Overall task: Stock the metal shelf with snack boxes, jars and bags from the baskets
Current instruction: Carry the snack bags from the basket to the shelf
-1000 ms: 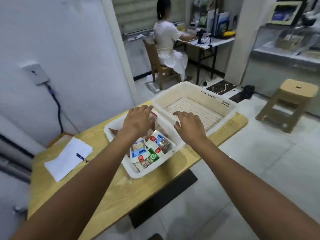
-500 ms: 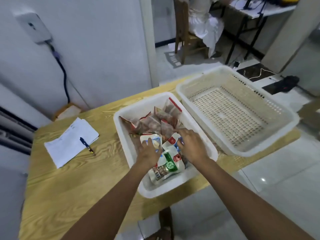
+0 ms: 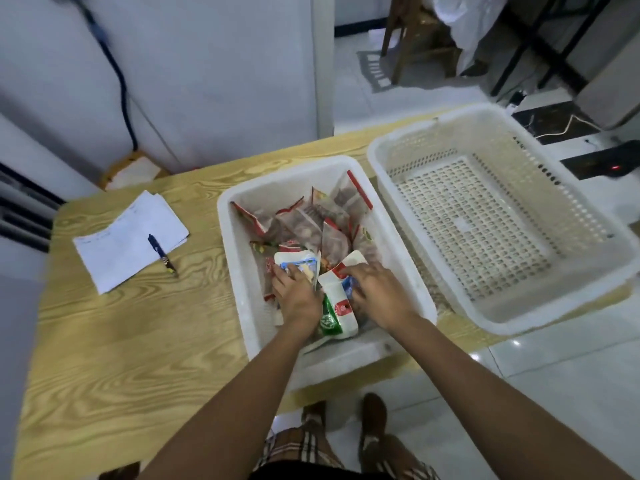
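Observation:
A white plastic basket (image 3: 235, 216) on the wooden table (image 3: 138, 341) holds several snack bags. Clear red-edged bags (image 3: 311, 220) fill its far half. My left hand (image 3: 298, 296) grips a white bag with a blue print (image 3: 301, 263) at the near middle. Just to its right, my right hand (image 3: 377, 292) grips a white bag with red and green labels (image 3: 337, 313). Both hands are down inside the basket. The metal shelf is out of view.
A second white perforated basket (image 3: 502, 216) with nothing in it sits to the right, overhanging the table's edge. Papers (image 3: 128, 244) with a pen (image 3: 161, 252) lie at the left. A white wall stands behind, and a wooden chair (image 3: 415, 39) is on the tiled floor beyond.
My view has tilted down and closer to the table. Both hands dropped from above the baskets into the left basket and took hold of white snack bags.

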